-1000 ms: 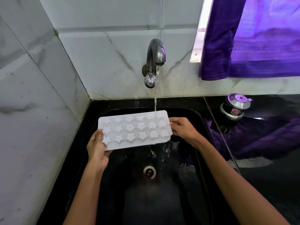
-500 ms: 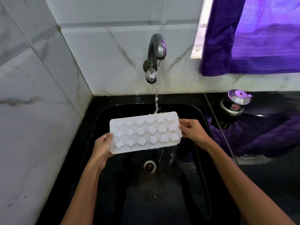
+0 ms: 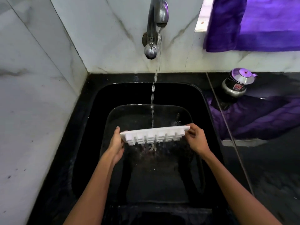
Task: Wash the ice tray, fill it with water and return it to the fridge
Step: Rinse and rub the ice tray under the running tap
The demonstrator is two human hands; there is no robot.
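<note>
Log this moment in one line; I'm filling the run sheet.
stage: rinsing | ice tray: tipped, cavity undersides facing camera, under tap stream | left hand: grips left end | right hand: grips right end

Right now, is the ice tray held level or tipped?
Tipped. The ice tray shows the outer bottoms of its moulds to the camera, held at its ends by the left hand and right hand, with water spilling beneath it.

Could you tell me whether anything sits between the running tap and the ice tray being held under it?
Nothing visible does. The stream from the tap falls freely onto the ice tray, which the left hand and right hand hold by its ends over the sink.
</note>
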